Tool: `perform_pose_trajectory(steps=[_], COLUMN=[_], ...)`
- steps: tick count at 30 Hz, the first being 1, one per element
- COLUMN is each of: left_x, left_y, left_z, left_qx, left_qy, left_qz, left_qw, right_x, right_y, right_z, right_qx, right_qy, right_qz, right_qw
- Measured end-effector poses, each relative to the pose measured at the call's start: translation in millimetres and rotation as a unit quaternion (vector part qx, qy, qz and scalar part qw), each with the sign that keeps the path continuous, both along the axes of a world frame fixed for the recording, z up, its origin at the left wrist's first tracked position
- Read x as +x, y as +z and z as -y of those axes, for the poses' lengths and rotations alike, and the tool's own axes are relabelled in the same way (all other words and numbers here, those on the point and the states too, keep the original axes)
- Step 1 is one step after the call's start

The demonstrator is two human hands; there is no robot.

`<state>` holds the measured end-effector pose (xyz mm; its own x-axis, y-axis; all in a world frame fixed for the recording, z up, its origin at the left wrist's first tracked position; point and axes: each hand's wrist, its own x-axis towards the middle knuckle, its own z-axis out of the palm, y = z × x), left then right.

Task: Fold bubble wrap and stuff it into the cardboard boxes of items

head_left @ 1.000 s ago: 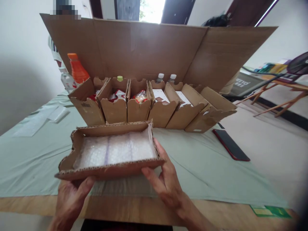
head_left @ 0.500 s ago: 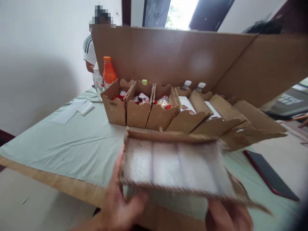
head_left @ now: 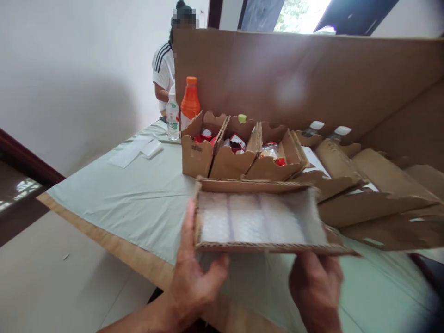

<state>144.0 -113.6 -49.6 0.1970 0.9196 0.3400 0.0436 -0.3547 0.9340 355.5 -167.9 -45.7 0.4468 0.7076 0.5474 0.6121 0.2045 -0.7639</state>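
Observation:
An open cardboard tray point(head_left: 256, 247) is held up in front of me, above the cloth-covered table. Inside it lie several bubble-wrapped packs point(head_left: 246, 219) side by side. The tray's left end is gripped by my left hand point(head_left: 197, 273), with fingers along the side and the thumb under the near edge. My right hand point(head_left: 315, 282) holds the near edge toward the right, its fingertips partly hidden beneath the cardboard. Just behind the tray stands a row of cardboard bins, the leftmost bin point(head_left: 196, 156) upright and those on the right leaning.
A tall cardboard panel point(head_left: 270, 74) rises behind the bins. An orange bottle point(head_left: 190, 99) and a clear bottle point(head_left: 172, 118) stand at the left, near white papers point(head_left: 128, 152). A person point(head_left: 163, 69) is beyond. A dark tablet-like object point(head_left: 430, 273) lies at the right.
The view has turned left, so the bins and bottles appear further right. The tray, still in both my hands, looks smaller and now sits nearer the left bins in the picture.

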Motion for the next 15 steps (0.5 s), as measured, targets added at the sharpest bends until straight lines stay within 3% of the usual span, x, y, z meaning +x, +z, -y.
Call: perform_pose_trajectory(steps=[2, 5, 6, 9, 12, 15], left_x=[-28.8, -64.5, -73.4, -91.5, -100.3, -101.5], left_y=[-3.9, -2.4, -1.9, -6.4, -19.6, -32.1], left_z=[-6.7, -26.6, -34.3, -54.5, -67.2, -73.7], left_qx=[-0.013, -0.019, -0.014, 0.026, 0.062, 0.078], left_qy=[0.095, 0.248, 0.287, 0.335, 0.336, 0.321], left_qz=[0.012, 0.024, 0.022, -0.006, -0.038, -0.057], left_qw=[0.995, 0.968, 0.958, 0.942, 0.939, 0.942], right_x=[-19.2, -64.0, -80.9, -124.6, -143.5, -140.3], right_y=[-0.1, 18.7, 26.6, 40.2, 27.1, -6.9], right_z=[-48.0, -133.3, -160.1, -221.6, -246.3, -241.6], right_qx=[0.004, -0.031, -0.045, -0.113, -0.120, -0.113], right_qy=[0.051, 0.249, 0.287, 0.329, 0.327, 0.309], right_qz=[-0.033, -0.077, -0.069, -0.004, 0.039, 0.066], right_qw=[0.998, 0.965, 0.954, 0.938, 0.937, 0.942])
